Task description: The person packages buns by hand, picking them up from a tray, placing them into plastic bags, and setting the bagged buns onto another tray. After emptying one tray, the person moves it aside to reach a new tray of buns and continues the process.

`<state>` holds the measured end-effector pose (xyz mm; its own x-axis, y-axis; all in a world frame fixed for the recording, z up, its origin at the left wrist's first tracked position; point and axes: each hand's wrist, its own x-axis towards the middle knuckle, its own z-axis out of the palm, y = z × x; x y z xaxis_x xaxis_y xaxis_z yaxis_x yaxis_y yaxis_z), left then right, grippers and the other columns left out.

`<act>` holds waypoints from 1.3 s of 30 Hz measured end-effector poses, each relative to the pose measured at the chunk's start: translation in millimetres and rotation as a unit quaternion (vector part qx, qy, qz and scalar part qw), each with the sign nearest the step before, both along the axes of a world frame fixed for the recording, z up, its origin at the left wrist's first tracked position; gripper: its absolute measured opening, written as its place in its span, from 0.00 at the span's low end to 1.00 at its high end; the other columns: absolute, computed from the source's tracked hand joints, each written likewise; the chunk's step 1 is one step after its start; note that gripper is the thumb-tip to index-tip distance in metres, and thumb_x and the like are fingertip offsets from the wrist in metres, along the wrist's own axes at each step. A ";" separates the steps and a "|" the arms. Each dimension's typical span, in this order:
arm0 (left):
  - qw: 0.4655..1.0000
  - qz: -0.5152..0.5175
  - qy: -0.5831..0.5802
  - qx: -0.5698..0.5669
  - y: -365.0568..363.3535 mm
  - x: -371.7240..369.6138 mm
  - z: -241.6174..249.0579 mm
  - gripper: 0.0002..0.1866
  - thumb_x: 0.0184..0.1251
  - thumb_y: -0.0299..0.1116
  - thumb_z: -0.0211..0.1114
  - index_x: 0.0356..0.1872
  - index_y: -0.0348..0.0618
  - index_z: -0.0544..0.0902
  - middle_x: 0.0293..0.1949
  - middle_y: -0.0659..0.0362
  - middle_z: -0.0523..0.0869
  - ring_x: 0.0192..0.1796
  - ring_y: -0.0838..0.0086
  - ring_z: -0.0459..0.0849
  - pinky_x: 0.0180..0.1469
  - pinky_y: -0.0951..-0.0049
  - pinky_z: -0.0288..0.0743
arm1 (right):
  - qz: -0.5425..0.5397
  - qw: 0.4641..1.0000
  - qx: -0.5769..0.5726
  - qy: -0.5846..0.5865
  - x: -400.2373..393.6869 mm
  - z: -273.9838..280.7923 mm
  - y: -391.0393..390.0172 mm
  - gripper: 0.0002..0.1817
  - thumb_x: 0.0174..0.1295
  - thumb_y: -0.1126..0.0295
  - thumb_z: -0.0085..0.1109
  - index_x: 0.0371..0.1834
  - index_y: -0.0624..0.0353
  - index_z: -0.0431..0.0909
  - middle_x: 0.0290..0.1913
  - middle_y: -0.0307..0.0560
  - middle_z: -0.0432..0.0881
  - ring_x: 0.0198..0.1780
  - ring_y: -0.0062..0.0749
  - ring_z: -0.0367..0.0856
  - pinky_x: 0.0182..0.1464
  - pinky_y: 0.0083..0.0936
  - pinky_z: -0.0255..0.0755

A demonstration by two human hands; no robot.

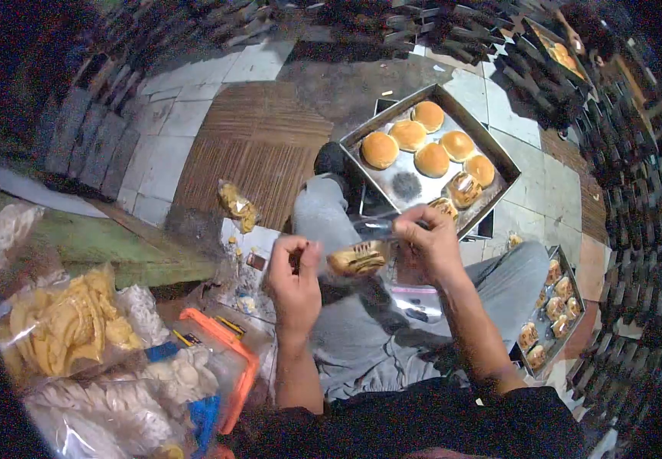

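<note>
Between my hands, above my lap, is a browned bun with dark stripes inside a small clear plastic bag. The thumb and fingers of my right hand pinch the bag's upper right edge. My left hand is curled closed at the bag's left side, thumb against the fingers. Clear plastic lies flat on my lap below my right wrist. In front of my knees a metal tray holds several round golden buns and a couple of striped ones.
Another tray of striped buns sits right of my leg. At left are bags of yellow chips and whitish pieces, beside an orange-rimmed container. A small filled bag lies on a brown mat. A person's hand is at far right.
</note>
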<state>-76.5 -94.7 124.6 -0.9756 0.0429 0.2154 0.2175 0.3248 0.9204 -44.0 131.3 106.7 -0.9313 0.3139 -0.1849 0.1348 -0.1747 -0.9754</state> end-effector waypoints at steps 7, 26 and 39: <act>0.996 -0.023 0.059 -0.068 2.7 -1.4 11.6 0.11 0.78 0.34 0.63 0.39 0.38 0.74 0.29 0.60 0.76 0.29 0.77 0.73 0.32 0.72 0.73 | 0.080 0.988 -0.131 -0.027 -27.7 -29.7 5.7 0.09 0.71 0.68 0.65 0.36 0.61 0.78 0.25 0.39 0.78 0.18 0.19 0.70 0.19 0.19 0.59; 0.995 -0.072 -0.059 0.029 89.1 49.8 -72.0 0.11 0.75 0.26 0.58 0.54 0.36 0.79 0.67 0.49 0.70 0.61 0.66 0.77 0.58 0.69 0.78 | 0.115 0.982 -0.133 -0.075 13.6 -104.0 109.2 0.36 0.64 0.59 0.66 0.76 0.49 0.66 0.66 0.52 0.76 0.65 0.42 0.79 0.63 0.41 0.79; 0.808 -0.435 0.023 -0.398 97.1 80.5 -128.2 0.11 0.59 0.27 0.64 0.42 0.37 0.85 0.41 0.48 0.87 0.51 0.53 0.81 0.56 0.58 0.68 | 0.103 0.834 0.542 -0.036 38.2 -58.4 117.8 0.13 0.55 0.75 0.65 0.44 0.62 0.79 0.42 0.61 0.82 0.49 0.63 0.80 0.53 0.48 0.74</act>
